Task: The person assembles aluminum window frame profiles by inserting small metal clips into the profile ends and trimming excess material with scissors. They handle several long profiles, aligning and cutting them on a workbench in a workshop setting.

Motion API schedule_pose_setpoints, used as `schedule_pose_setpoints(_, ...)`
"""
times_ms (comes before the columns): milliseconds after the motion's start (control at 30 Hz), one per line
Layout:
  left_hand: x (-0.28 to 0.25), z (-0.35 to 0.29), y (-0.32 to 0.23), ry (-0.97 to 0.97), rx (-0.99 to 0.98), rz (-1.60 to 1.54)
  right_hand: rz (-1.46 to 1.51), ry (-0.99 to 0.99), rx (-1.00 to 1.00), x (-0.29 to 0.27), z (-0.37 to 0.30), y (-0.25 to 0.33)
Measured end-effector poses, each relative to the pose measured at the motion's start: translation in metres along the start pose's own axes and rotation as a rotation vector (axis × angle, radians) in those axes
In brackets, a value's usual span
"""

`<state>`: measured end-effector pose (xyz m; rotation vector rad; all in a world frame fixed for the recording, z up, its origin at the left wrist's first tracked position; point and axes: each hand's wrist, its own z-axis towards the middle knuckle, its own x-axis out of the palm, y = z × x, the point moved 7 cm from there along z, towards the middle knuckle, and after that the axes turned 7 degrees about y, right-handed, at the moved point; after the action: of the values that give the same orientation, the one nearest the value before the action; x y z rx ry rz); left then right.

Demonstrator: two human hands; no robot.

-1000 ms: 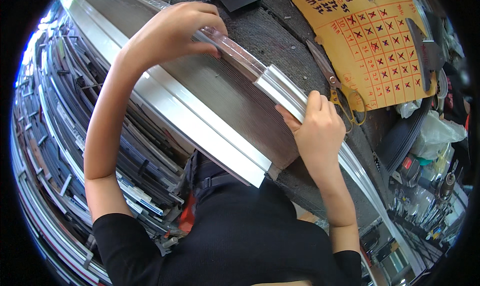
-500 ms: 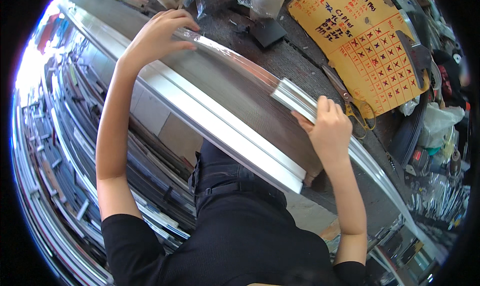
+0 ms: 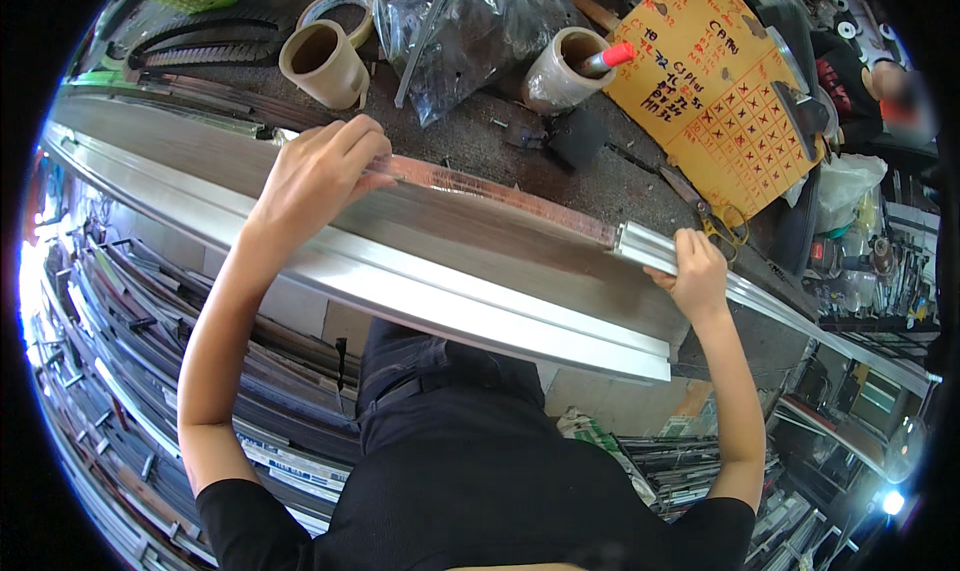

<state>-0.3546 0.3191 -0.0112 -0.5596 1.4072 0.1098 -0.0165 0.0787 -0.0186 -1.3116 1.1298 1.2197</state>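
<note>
A long brown panel with fine ridges lies across in front of me. Along its near side runs a white metal profile, and a shiny copper-coloured strip follows its far edge. My left hand is closed over the strip's left part, thumb on the near side and fingers bent. On the right, a silver grooved metal rail meets the strip's end. My right hand grips this rail, fingers on top and thumb underneath.
Beyond the panel stand a cardboard tube and a wrapped tube holding a red-capped marker. Clear plastic bags, yellow-handled scissors and a yellow marked sheet lie nearby. Stacked metal profiles fill the floor at left.
My left hand has gone from spread fingers to a closed grip on the strip. My right hand stays on the rail. The view has turned, and the panel now appears more level.
</note>
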Motion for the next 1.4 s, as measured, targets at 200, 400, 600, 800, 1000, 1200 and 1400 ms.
schedule_pose_setpoints(200,-0.01,0.004,-0.009,-0.082,-0.007,0.004,0.076,0.067,0.027,0.002,0.025,0.035)
schedule_pose_setpoints(400,-0.004,0.005,0.005,0.088,-0.112,-0.133,0.138,0.035,0.008,-0.004,0.084,0.092)
schedule_pose_setpoints(600,-0.011,-0.003,0.033,0.216,-0.087,-0.178,0.139,0.054,-0.004,-0.004,0.123,0.133)
schedule_pose_setpoints(800,-0.05,-0.046,0.112,0.203,-0.283,-0.072,0.136,0.07,0.003,-0.004,0.15,0.159)
schedule_pose_setpoints(1000,-0.052,-0.05,0.163,0.279,-0.098,-0.211,0.112,0.122,0.014,-0.004,0.172,0.182)
schedule_pose_setpoints(1200,-0.044,-0.048,0.172,0.253,0.064,-0.277,0.087,0.074,0.067,-0.013,0.174,0.189)
schedule_pose_setpoints(1400,-0.047,-0.055,0.172,0.19,0.096,-0.489,0.101,0.136,0.094,-0.009,0.17,0.184)
